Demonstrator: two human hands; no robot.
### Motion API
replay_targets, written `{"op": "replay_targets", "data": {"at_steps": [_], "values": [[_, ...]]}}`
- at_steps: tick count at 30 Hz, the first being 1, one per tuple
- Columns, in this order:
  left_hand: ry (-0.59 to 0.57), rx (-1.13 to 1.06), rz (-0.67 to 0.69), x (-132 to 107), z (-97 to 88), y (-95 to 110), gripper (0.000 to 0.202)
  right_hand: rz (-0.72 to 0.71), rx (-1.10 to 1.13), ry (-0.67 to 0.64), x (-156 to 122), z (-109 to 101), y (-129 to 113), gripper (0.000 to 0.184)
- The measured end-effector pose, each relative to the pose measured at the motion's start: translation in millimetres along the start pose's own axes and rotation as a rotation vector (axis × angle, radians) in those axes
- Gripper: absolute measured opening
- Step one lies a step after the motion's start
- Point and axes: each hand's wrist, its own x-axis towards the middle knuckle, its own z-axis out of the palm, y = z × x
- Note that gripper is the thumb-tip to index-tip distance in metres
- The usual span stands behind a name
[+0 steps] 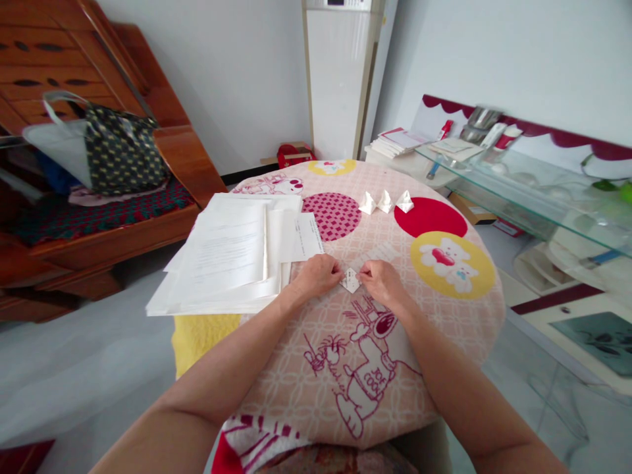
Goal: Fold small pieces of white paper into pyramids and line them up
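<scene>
Holding, with both hands: the left hand [320, 273] and the right hand [380, 280] have their fingers curled closed, and each seems to pinch one side of the same small piece of paper.
Small folded paper [351, 281]: a white diamond with dark printed marks, between the fingertips, low over the middle of a round table whose cloth [291, 382] is pink and patterned.
Handling the paper: the work looks like folding or shaping. It would probably go best with both sides held evenly, the corners matched before pressing, and each crease run flat against the table with a fingertip. Paper this small likely calls for a light pinch, since a hard pull could tear or skew it.
Hands: two, both bare.
Paper between the hands: one.
Folded white paper shapes [384, 201]: three, in a row beyond the hands, pointed and standing up from the cloth.
Pile of white sheets [222, 250]: one, left of the hands; its sheets overlap too much to count.
Printed slip [309, 235]: one, just beside the pile's right edge.
Cloth circles: four large ones, two yellow [474, 284], one red [432, 217], one checked [333, 214].
Patterned bag [126, 151]: one, on the wooden bench at far left.
</scene>
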Motion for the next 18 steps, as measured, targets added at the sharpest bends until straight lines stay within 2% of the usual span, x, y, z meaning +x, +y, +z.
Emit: {"op": "replay_targets", "data": {"at_steps": [7, 18], "values": [[0.017, 0.056, -0.041, -3.0, 4.0, 4.8, 0.019, 0.033, -0.056, 0.002, -0.4, 1.7, -3.4, 0.013], [0.032, -0.091, -0.088, 1.2, 4.7, 8.6, 0.015, 0.002, 0.020, 0.045, -0.6, 1.9, -2.4, 0.007]]}}
